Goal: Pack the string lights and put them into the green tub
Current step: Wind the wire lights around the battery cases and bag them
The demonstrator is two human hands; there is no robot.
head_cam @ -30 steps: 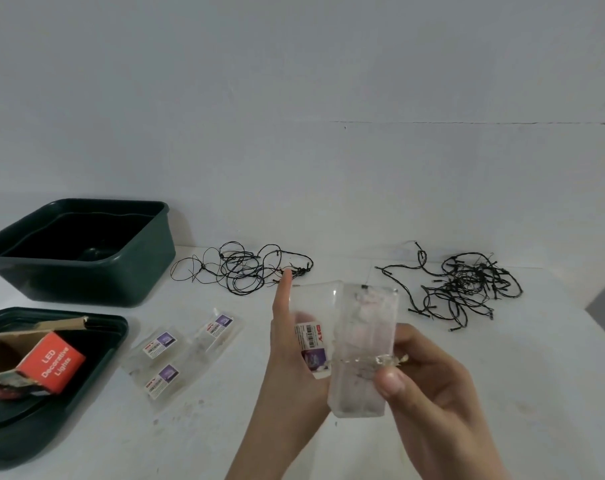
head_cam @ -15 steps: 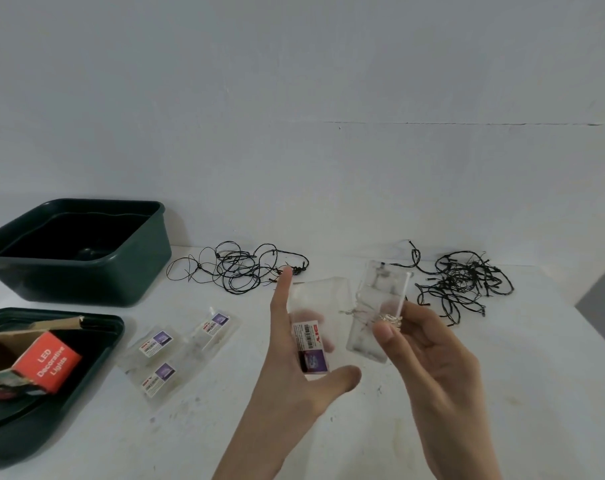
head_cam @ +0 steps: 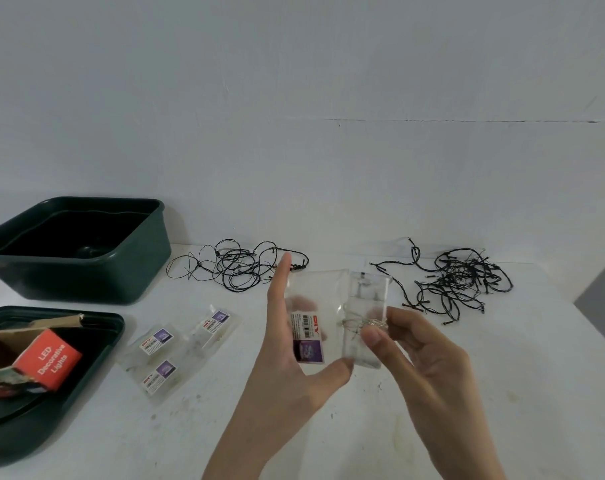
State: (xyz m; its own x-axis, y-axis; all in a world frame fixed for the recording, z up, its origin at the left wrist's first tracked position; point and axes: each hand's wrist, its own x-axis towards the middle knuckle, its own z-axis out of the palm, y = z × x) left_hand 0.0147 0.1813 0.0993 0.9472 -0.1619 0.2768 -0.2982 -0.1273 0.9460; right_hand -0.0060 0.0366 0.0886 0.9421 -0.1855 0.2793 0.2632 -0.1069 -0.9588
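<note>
My left hand (head_cam: 283, 362) holds a clear plastic bag (head_cam: 311, 306) with a barcode label, thumb under it and index finger straight up its left edge. My right hand (head_cam: 422, 362) pinches a clear battery box with coiled wire lights (head_cam: 365, 313) right beside the bag. Two black tangles of string lights lie on the white table, one (head_cam: 238, 265) behind my left hand and one (head_cam: 456, 282) at the back right. The green tub (head_cam: 86, 268) stands at the back left, dark inside.
The tub's green lid (head_cam: 96, 348) lies at the front left with an open red "LED Decorative Lights" carton (head_cam: 34, 365) on it. Three clear labelled packets (head_cam: 179, 351) lie between the lid and my left hand. A white wall rises behind the table.
My right hand drew the battery box out to the right of the bag, then brought it back close beside the bag. The left hand's thumb came out under the bag.
</note>
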